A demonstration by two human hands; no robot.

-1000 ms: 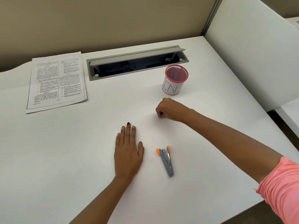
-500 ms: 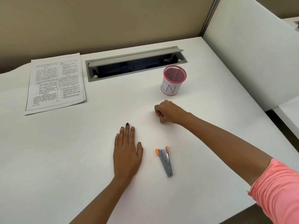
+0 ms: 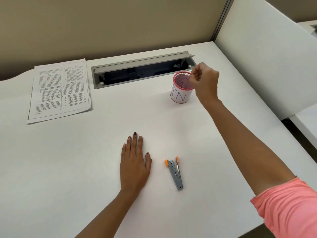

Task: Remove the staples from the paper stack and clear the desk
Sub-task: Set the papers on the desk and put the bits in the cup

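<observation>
The printed paper stack [image 3: 59, 91] lies flat at the desk's back left. A grey staple tool with orange tips [image 3: 175, 172] lies on the desk near the front, just right of my left hand [image 3: 134, 164], which rests flat with straight fingers. My right hand [image 3: 205, 81] hovers over the rim of the pink mesh cup [image 3: 179, 96] labelled "IN". Its fingertips are curled and pinched together. Anything between them is too small to see.
An open grey cable hatch [image 3: 142, 73] is set into the white desk [image 3: 85, 152] behind the cup. A white partition [image 3: 265, 57] walls the right side, a beige panel the back. The desk's right edge runs diagonally past my right arm.
My right hand has lifted off the desk, where it lay as a fist, and moved back and right to above the cup. The left hand and the staple tool stayed put.
</observation>
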